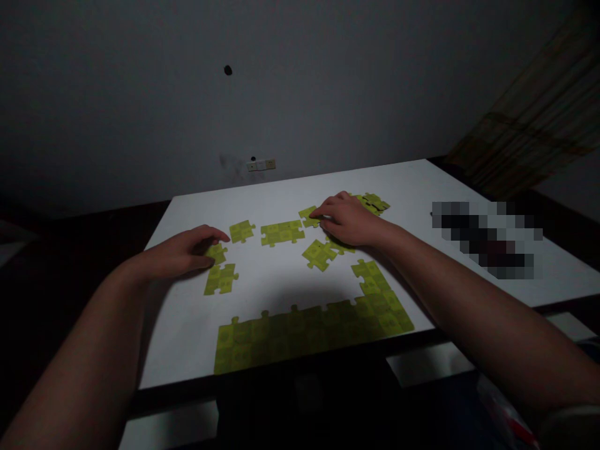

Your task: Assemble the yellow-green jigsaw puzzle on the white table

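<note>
My left hand (187, 250) rests at the left side of the table, thumb and fingers apart around a small yellow-green puzzle piece (218, 252), partly hidden by the hand. My right hand (347, 219) lies palm down, index finger stretched onto another puzzle piece (307, 214). A joined strip of pieces (282, 232) lies between the hands, with a separate piece (242, 231) to its left. Near the table's front edge, a large joined puzzle section (300, 331) turns upward at its right end. More loose pieces (319, 255) lie below my right hand, some partly covered.
Overlapping puzzle pieces (375, 203) lie beyond my right hand. The white table (187, 340) stands near a grey wall with a socket (261, 165). A blurred-out dark item (487, 240) lies on the table's right side. Below the front edge are pale surfaces (173, 425).
</note>
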`<action>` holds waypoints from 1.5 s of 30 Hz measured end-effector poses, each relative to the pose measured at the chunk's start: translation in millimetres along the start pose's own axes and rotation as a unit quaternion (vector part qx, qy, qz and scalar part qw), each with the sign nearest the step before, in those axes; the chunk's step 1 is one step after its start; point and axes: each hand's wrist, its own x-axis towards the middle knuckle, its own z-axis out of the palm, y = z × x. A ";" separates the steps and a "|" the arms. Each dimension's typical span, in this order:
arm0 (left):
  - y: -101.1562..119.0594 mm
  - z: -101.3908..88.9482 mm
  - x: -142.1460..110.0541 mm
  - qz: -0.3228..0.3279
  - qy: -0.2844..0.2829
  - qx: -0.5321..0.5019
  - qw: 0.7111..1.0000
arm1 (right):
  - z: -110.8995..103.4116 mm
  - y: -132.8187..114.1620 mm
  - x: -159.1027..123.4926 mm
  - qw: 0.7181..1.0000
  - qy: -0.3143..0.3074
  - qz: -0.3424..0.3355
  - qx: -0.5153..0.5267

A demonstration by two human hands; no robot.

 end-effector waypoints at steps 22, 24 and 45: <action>24.6 13.8 6.7 0.028 0.165 0.047 0.985 | 5.9 -6.3 5.0 0.998 0.007 0.012 0.054; 42.3 11.0 4.9 0.059 0.180 0.069 0.979 | 7.3 -4.5 6.1 0.998 0.009 0.014 0.060; 93.0 79.5 67.5 0.204 0.099 0.146 0.963 | -54.0 2.8 -24.4 0.989 -0.136 0.053 0.023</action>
